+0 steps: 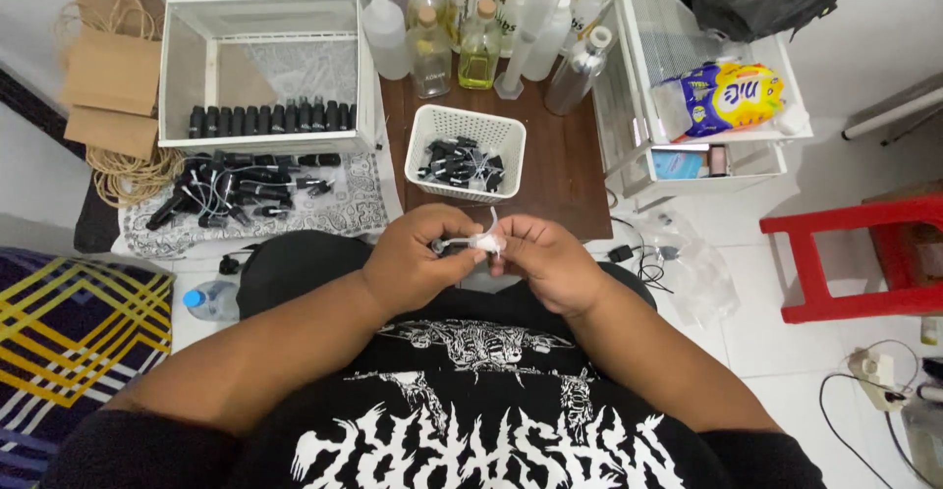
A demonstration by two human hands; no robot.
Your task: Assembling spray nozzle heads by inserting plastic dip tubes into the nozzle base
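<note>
My left hand and my right hand meet in front of my chest, above my lap. Between their fingertips they pinch a small spray pump with a black cap end, a white wrapped part and a thin clear dip tube sticking up. Just beyond the hands a white perforated basket holds several more black pump heads on the brown low table.
Clear and yellow liquid bottles stand at the table's back. A white wire crate with a row of small black bottles sits left, loose black pumps on a patterned cloth before it. White rack right, red stool, water bottle.
</note>
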